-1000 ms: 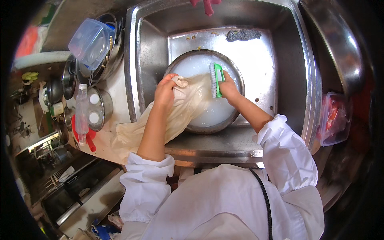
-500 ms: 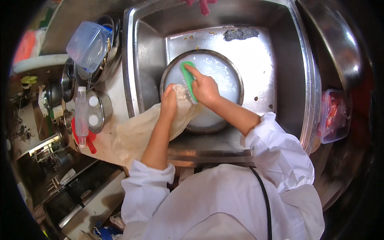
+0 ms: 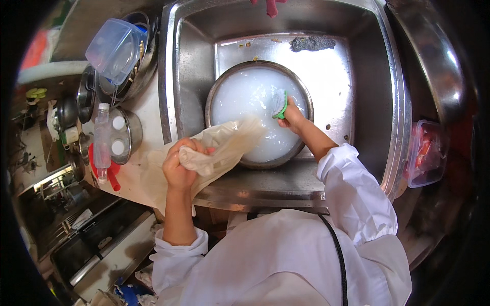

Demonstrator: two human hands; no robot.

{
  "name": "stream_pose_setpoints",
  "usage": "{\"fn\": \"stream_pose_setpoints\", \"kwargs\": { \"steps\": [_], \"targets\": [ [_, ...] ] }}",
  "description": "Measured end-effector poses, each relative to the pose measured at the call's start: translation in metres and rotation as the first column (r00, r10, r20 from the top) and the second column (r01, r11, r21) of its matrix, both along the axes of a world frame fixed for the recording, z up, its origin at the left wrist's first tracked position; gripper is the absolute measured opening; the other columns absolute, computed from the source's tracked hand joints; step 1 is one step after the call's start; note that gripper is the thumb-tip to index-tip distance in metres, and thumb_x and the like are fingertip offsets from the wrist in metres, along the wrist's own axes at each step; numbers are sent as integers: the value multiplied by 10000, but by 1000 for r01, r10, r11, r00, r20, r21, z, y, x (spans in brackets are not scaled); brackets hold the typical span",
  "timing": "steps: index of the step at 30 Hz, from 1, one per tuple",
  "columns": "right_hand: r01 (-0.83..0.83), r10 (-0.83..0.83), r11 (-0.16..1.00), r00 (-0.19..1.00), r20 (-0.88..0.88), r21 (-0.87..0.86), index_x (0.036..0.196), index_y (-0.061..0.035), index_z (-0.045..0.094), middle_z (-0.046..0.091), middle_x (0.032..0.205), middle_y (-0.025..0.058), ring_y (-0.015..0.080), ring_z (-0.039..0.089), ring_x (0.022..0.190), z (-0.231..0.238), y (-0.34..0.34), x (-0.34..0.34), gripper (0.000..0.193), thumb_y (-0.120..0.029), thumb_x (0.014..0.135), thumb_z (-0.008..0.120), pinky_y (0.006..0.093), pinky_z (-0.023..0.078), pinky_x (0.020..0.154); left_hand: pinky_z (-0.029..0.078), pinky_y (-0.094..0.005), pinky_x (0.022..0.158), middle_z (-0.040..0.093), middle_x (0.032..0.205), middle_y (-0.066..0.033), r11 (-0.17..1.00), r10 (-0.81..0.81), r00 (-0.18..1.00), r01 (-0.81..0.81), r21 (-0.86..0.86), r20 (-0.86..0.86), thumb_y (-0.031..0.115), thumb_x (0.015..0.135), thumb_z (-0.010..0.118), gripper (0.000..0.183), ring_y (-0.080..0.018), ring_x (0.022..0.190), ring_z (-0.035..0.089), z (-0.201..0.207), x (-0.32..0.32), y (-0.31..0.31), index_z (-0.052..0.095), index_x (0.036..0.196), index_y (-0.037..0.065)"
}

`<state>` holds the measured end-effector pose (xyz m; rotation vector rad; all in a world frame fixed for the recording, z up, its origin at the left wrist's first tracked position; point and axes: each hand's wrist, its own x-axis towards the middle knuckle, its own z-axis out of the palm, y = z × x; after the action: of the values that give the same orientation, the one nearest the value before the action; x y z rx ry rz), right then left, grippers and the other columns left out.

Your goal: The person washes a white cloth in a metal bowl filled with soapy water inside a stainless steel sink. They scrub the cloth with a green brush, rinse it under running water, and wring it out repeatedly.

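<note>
My left hand (image 3: 179, 164) is closed on a bunched part of a cream cloth (image 3: 227, 143) at the near left rim of the sink. One end of the cloth hangs into a round metal basin (image 3: 210, 104) of cloudy, whitish water (image 3: 240, 94); another part lies over the counter at left. My right hand (image 3: 293, 116) grips a green scrubbing brush (image 3: 280, 108) over the right side of the basin, its pale bristles facing left and away from the cloth.
The basin stands in a deep steel sink (image 3: 191, 76) with dark scourer-like stuff (image 3: 312, 44) at its far side. Left on the counter are a clear plastic tub (image 3: 113, 51), a bottle (image 3: 102, 143) and a metal pot (image 3: 133, 133). A lidded plastic box (image 3: 429, 153) sits at right.
My left hand has drawn back toward me and left with the cloth. My right hand has lifted the brush off the cloth, moved it right and turned it.
</note>
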<state>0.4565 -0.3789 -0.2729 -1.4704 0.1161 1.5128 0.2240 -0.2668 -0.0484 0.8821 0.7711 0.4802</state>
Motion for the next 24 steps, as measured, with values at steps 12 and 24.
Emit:
{"fn": "stream_pose_setpoints", "kwargs": {
  "steps": [12,24],
  "targets": [
    [-47,160,982,731,-663,185,667,-131,487,445,538,-7,104,355,410,17,12,-57,136,-202,777,450,224,278,384,424,-318,607,474,625,-85,932,67,987,-10,362,-145,168,685,391,183,-208,584,475,45,-18,24,481,709,11],
    [-60,219,904,915,-339,423,1157,-8,474,522,1124,133,224,533,1005,112,18,-80,319,-178,895,410,331,447,882,408,-323,838,552,1090,-172,912,-358,822,208,-353,-443,508,741,607,639,-241,968,540,-77,58,24,540,1092,-21]
  ]
}}
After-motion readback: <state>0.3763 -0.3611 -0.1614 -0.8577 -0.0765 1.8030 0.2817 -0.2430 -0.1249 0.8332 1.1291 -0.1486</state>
